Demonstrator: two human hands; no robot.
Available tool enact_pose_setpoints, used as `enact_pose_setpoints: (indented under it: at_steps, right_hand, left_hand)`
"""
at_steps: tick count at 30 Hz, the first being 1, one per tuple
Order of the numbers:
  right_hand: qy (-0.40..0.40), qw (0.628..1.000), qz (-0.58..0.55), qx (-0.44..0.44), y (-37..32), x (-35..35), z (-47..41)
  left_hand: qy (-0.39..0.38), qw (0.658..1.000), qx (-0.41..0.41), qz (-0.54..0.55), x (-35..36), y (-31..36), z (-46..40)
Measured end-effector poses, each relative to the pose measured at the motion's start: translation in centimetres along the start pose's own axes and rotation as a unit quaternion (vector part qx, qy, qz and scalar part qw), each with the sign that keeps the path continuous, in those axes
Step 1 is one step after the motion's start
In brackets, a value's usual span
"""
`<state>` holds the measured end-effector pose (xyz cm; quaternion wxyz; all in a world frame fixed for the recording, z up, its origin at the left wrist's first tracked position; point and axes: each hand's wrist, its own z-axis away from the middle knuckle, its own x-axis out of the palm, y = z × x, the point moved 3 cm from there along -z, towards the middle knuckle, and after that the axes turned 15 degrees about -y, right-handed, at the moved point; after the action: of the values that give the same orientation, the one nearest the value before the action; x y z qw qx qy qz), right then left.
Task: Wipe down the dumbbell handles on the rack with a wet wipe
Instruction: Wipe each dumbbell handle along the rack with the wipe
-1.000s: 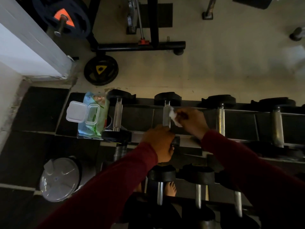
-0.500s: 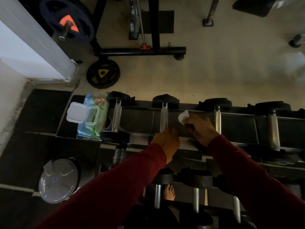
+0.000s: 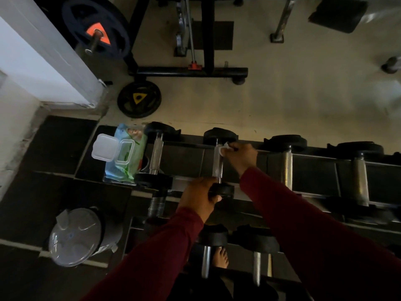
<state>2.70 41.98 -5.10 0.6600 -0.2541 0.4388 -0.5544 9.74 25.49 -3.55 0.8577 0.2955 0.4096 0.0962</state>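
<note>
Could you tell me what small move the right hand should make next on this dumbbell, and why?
Probably draw the wet wipe down the handle toward the near end. The right hand presses it at the far end, most of the knurled handle is uncovered, and the left hand steadies the near weight head.

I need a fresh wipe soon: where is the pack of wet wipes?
The pack of wet wipes lies at the left end of the top rack shelf, lid open, just left of the leftmost dumbbell.

Dim room: beige floor [image 3: 303, 94], white wall [image 3: 32, 68], dark mats [image 3: 54, 144].
</note>
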Motion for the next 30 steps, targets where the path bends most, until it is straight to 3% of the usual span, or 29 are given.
enact_pose_setpoints:
  at_steps: [3, 9, 16, 19, 22, 26, 30]
  right_hand:
    - [0.014, 0.999, 0.033, -0.005, 0.2, 0.2, -0.1]
    - [-0.051, 0.990, 0.121, 0.055, 3.2, 2.0, 3.5]
    - [0.052, 0.989, 0.125, -0.062, -0.3, 1.4, 2.1]
    - [0.056, 0.980, 0.165, -0.096, -2.0, 1.2, 1.0]
    - [0.014, 0.958, 0.259, -0.123, -2.0, 2.1, 2.0]
    - [-0.090, 0.936, 0.332, -0.075, -0.2, 3.4, 3.2]
    - [-0.053, 0.887, 0.447, -0.099, -1.6, 3.5, 0.6]
  left_hand:
    - [0.038, 0.997, -0.025, 0.060, -0.5, -0.9, 0.6]
    - [0.045, 0.992, -0.048, 0.109, -0.9, -1.7, 0.7]
    - [0.055, 0.980, -0.066, 0.182, -0.4, -3.1, 0.6]
    - [0.053, 0.976, -0.063, 0.201, -0.4, -3.2, 0.5]
    - [0.040, 0.972, -0.065, 0.222, -0.5, -3.6, 0.2]
    - [0.043, 0.967, -0.069, 0.241, -0.4, -4.1, -0.2]
    - [0.036, 0.973, -0.068, 0.217, -0.4, -4.4, -0.5]
